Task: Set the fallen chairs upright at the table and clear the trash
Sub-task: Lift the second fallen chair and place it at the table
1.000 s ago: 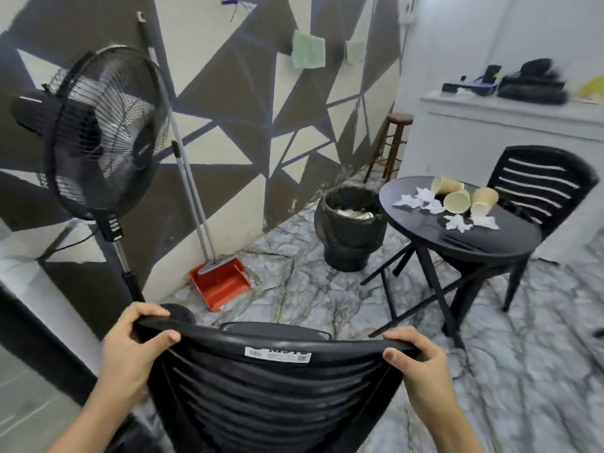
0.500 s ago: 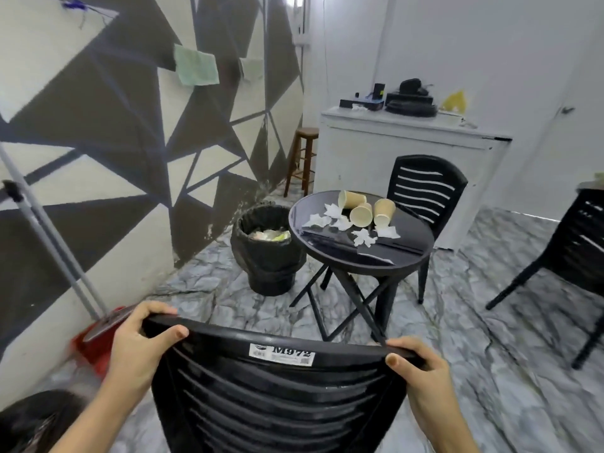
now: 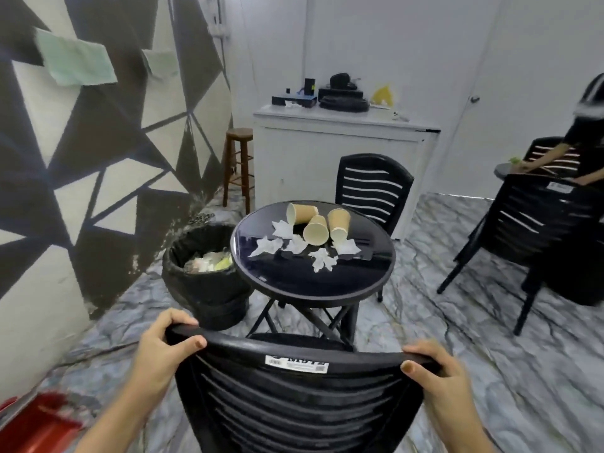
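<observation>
Chair (image 3: 294, 403) now nearer table (image 3: 313, 282), apparently; both hands' grip unchanged on backrest.

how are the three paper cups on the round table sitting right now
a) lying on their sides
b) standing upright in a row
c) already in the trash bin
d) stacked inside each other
a: the three paper cups lie tipped on their sides on the round table, open mouths showing, among crumpled napkins, while the trash bin beside the table holds other waste.
</observation>
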Available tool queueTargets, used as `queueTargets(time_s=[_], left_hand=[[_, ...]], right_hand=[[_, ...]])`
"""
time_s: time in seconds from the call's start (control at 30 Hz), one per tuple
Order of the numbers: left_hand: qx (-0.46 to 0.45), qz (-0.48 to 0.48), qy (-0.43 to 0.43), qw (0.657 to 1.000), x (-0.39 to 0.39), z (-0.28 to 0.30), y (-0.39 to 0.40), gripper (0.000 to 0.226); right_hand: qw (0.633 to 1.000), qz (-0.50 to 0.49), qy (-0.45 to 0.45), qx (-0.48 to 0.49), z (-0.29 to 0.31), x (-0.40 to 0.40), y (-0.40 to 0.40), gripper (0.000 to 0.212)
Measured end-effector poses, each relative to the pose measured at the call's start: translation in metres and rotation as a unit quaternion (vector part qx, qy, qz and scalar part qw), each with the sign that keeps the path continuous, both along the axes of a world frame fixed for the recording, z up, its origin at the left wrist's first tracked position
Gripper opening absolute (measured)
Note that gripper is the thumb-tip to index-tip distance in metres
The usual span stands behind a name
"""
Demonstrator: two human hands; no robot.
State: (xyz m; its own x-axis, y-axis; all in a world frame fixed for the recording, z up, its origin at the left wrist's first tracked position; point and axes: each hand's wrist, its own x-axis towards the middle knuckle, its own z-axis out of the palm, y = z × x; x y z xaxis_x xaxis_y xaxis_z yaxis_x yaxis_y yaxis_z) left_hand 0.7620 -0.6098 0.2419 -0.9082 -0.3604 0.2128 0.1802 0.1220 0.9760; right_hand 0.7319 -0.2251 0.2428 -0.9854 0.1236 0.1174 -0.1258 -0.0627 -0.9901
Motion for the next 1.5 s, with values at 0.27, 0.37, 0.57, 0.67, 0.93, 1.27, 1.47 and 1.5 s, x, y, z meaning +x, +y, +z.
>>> queueTargets(time_s=[0.27, 0.37, 0.57, 0.67, 0.93, 1.27, 1.47, 1.5], left_hand=[[-0.026, -0.120, -0.015, 0.992, -0.107, -0.005, -0.061, 0.061], [-0.043, -0.152, -0.013, 0.987, -0.120, -0.006, -0.069, 0.056], [-0.056, -0.173, -0.022, 0.983, -0.113, -0.016, -0.077, 0.031], [-0.082, -0.165, -0.027, 0.982, -0.109, -0.015, -0.079, 0.049], [0.017, -0.146, -0.055, 0.988, -0.094, -0.021, -0.076, 0.086], [0.053, -0.179, 0.009, 0.982, -0.134, -0.016, -0.081, 0.084], [0.065, -0.205, 0.021, 0.976, -0.169, -0.025, -0.130, 0.083], [0.072, -0.206, 0.019, 0.976, -0.171, -0.028, -0.139, 0.084]], right_hand=[[0.997, -0.078, 0.015, 0.019, -0.005, -0.020, -0.060, 0.055], [0.995, -0.094, 0.004, 0.012, -0.004, -0.020, -0.069, 0.065], [0.995, -0.095, -0.017, 0.020, 0.003, -0.011, -0.074, 0.064], [0.994, -0.084, -0.062, 0.022, 0.007, -0.005, -0.074, 0.070], [0.984, -0.105, -0.079, -0.120, -0.004, 0.009, -0.082, 0.068], [0.963, -0.206, -0.003, -0.172, -0.029, 0.014, -0.103, 0.060], [0.962, -0.252, 0.023, -0.105, -0.037, 0.014, -0.159, 0.060], [0.962, -0.249, 0.031, -0.103, -0.037, 0.011, -0.170, 0.057]])
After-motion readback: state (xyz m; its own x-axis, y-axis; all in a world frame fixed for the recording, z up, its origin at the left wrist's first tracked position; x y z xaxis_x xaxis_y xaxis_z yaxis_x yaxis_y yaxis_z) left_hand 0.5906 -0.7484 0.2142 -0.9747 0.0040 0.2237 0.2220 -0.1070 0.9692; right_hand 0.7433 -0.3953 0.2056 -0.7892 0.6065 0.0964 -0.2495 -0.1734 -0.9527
